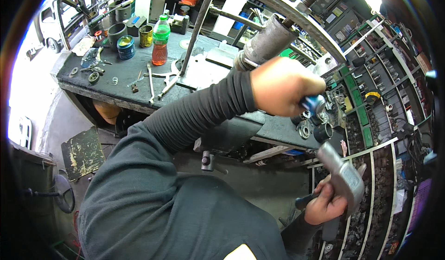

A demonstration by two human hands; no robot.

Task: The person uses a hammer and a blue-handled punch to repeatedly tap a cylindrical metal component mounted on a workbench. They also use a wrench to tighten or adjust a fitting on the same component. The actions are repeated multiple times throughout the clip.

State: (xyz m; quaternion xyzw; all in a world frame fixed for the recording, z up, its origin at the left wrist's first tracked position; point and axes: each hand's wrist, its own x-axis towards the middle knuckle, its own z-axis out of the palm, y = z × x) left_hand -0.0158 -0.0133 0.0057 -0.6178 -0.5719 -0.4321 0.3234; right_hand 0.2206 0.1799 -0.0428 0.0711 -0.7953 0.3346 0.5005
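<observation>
My left hand [285, 86] reaches across the bench, its fist closed around a blue-handled tool [314, 103]; the rest of that tool is hidden, so its kind does not show. Just beyond the fist stands a grey metal cylinder [269, 42] with a threaded rod at its upper end, within a tall metal frame [199, 25]. Low on the right, my right hand [327, 206] grips a hammer [345, 179] close to its silver head. A short dark handle [306, 200] sticks out beside those fingers.
The workbench [132, 81] carries a green-capped bottle [161, 39] of red liquid, cans [125, 47], wrenches [151, 83] and small metal parts. Metal rings [304, 130] lie right of the fist. A vise handle [207, 160] juts from the bench front. Shelves of parts [378, 176] line the right.
</observation>
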